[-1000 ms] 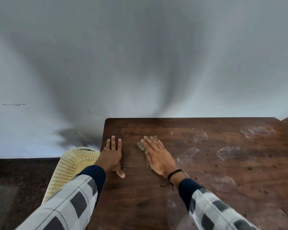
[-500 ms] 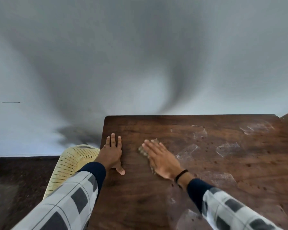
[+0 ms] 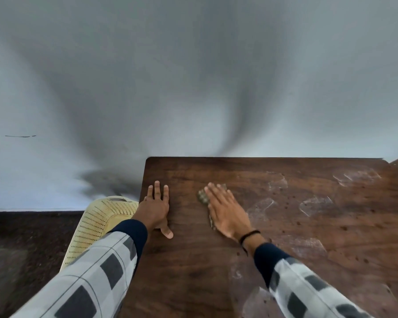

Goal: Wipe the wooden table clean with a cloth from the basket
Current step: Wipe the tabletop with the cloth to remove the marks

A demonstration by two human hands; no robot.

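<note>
So the person is leaning over a dark brown wooden table that's pushed up against a plain grey wall. The right hand lies flat on a small, crumpled olive-brown cloth, fingers straight and together. It's pressing the cloth down on the wood, not clutching it. Most of the cloth is under the palm, and only a bit shows past the fingertips and along the thumb side. There's a thin black band on that wrist.

The left hand is open too, planted flat right at the table's left edge with the thumb sticking out and holding nothing. It sits near the cloth hand but isn't touching it.

Off to the right of the cloth the tabletop has several pale, whitish smudges and some little dark specks. A pale yellow perforated plastic basket sits down beside the table's left edge, partly hidden behind the left arm's grey checked sleeve. Can't tell what's in it from here.
</note>
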